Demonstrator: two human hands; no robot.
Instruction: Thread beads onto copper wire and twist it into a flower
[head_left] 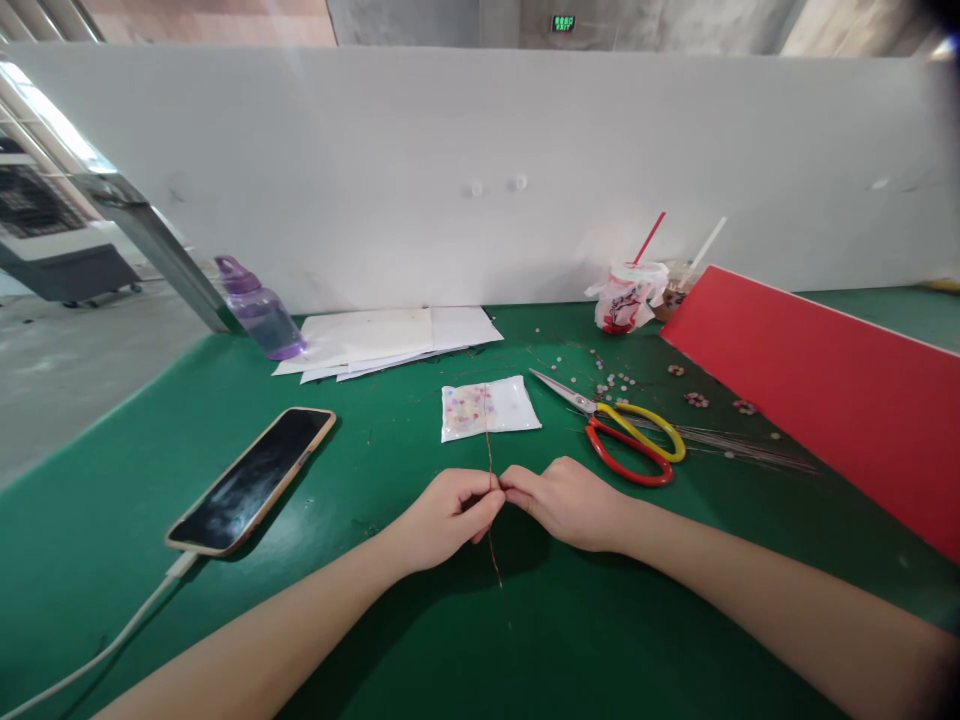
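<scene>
Between finger and thumb, my left hand (454, 515) pinches a thin copper-coloured wire (495, 560). One end of the wire rises above my fingers and the other hangs below them. My right hand (566, 503) is closed in a pinch, its fingertips meeting those of my left hand at the wire. Whatever lies between the right fingertips is hidden. Just beyond both hands lies a small white packet (517, 405) with coloured beads (469, 408) showing on its left side. Scissors (630, 430) with one yellow and one red handle rest to the right of the packet.
Loose beads (615, 385), bead clusters (696, 400) and a bundle of thin wires (742, 445) lie on the green table (390, 650). A phone (255, 480) with a cable, a purple bottle (262, 315) and papers (390, 340) are left. Right are a wrapped drink cup (626, 298) and red board (817, 380).
</scene>
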